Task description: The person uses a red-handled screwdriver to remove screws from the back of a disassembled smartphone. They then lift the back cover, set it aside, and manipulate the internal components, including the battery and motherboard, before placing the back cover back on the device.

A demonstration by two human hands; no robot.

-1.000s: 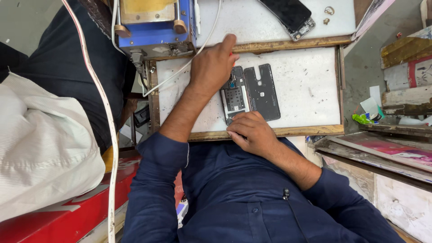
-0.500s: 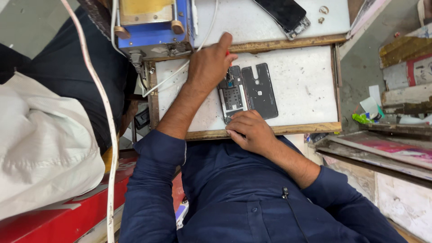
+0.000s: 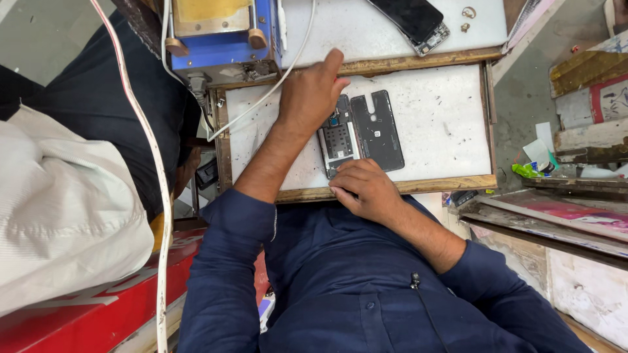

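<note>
Status: the opened phone body [image 3: 338,138] lies on the white tray [image 3: 445,111] with its back cover [image 3: 378,131] already off and just beside it, the two not yet rejoined. My left hand [image 3: 314,91] covers its top end, fingers together; whether they pinch anything I cannot tell. My right hand [image 3: 366,189] presses curled fingertips on its lower end, gripping nothing. Count: one body, one cover, one second phone [image 3: 412,19] above.

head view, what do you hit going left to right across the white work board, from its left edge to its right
White cable → left hand → opened phone body → dark back cover → bare stretch of the white work board. The right hand sits at the near edge below both phone parts, so it is left out.
</note>
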